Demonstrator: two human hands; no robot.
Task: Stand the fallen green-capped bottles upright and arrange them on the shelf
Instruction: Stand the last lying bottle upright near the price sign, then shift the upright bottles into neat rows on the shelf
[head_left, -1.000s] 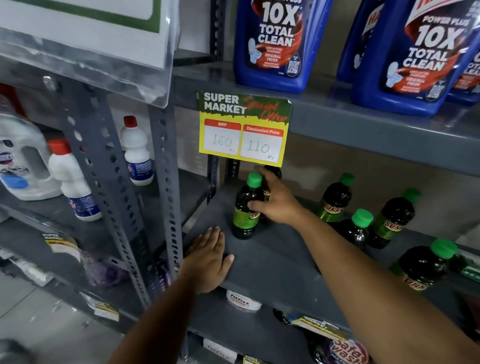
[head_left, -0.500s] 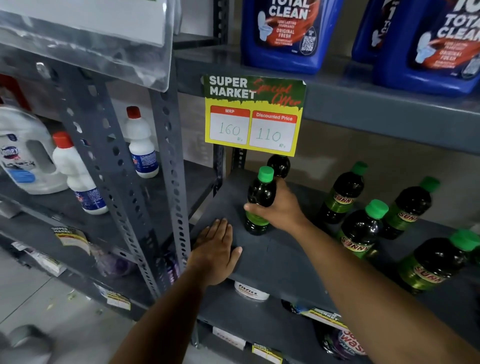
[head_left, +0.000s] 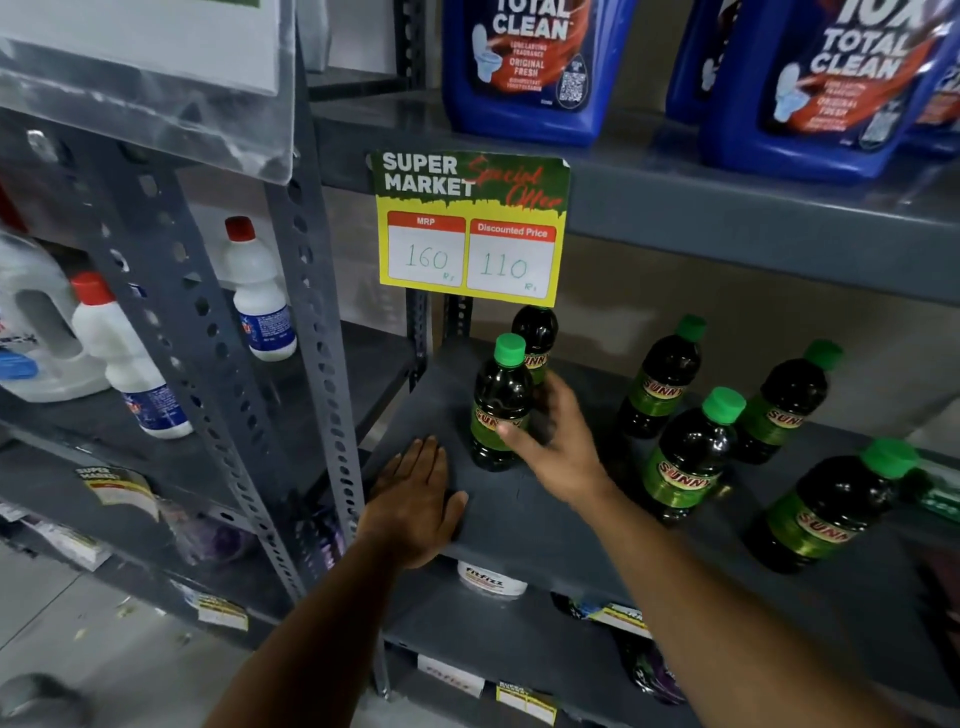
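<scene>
Dark bottles with green caps and green "SUNNY" labels stand on the grey shelf (head_left: 519, 525). The front-left bottle (head_left: 500, 400) is upright, with my right hand (head_left: 553, 447) wrapped loosely round its lower half, thumb on the label. Right behind it stands another bottle (head_left: 535, 332), its cap hidden by the price card. Several more bottles (head_left: 691, 457) sit to the right, slanting in this wide view; I cannot tell if they stand or lie. My left hand (head_left: 415, 499) rests flat on the shelf's front-left corner, holding nothing.
A yellow-green price card (head_left: 470, 228) hangs from the shelf above, over the left bottles. Blue cleaner jugs (head_left: 524, 67) fill the upper shelf. White red-capped bottles (head_left: 257, 296) stand in the left bay behind a perforated upright (head_left: 317, 322). Packets lie on the lower shelf.
My right hand has kept hold of the front-left bottle and turned it, so its label faces me now. My left hand has stayed on the shelf corner.
</scene>
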